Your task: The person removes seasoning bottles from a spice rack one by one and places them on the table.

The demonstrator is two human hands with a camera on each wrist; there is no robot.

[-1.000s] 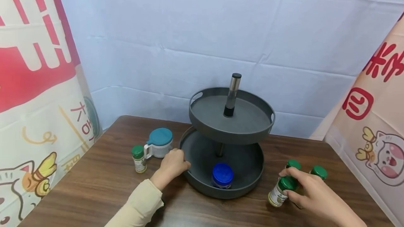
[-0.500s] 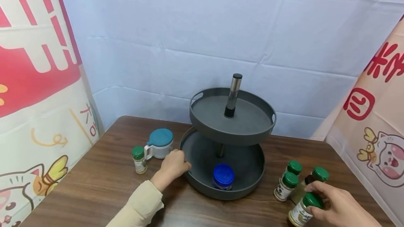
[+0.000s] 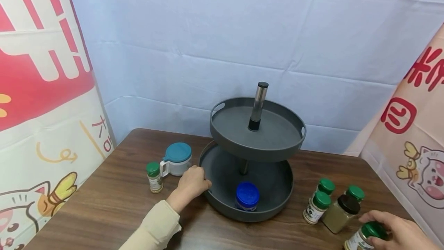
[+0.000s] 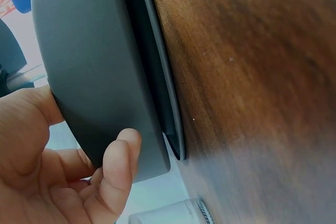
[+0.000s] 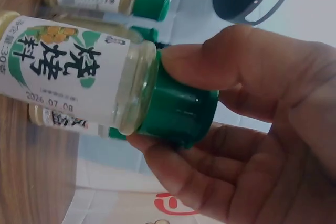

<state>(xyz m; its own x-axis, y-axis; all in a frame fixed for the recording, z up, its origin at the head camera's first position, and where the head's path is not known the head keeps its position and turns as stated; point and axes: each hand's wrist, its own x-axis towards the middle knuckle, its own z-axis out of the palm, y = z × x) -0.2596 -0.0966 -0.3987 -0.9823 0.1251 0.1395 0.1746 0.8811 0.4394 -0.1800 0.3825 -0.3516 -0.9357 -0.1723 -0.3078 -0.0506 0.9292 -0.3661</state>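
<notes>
A dark grey two-tier round tray (image 3: 258,216) stands on the table. My left hand (image 3: 192,184) grips the left rim of its lower tier; in the left wrist view, the thumb and curled fingers are about the grey wall (image 4: 89,61). Inside the lower tier sits a blue-lidded jar (image 3: 247,196). At the front right, my right hand (image 3: 399,231) holds a small spice jar (image 3: 359,241) by its green lid. In the right wrist view, thumb and fingers pinch that lid (image 5: 181,108), and the jar's label shows. Whether its base touches the table is unclear.
Left of the right hand stand several green-lidded spice jars (image 3: 313,212) and a square black-capped jar (image 3: 340,214). Left of the tray are a white seasoning pot (image 3: 176,161) with a teal lid and another green-lidded jar (image 3: 154,178).
My right hand has carried the spice jar right and toward the front edge, away from the other jars, uncovering the black-capped one. My left hand stays on the tray rim.
</notes>
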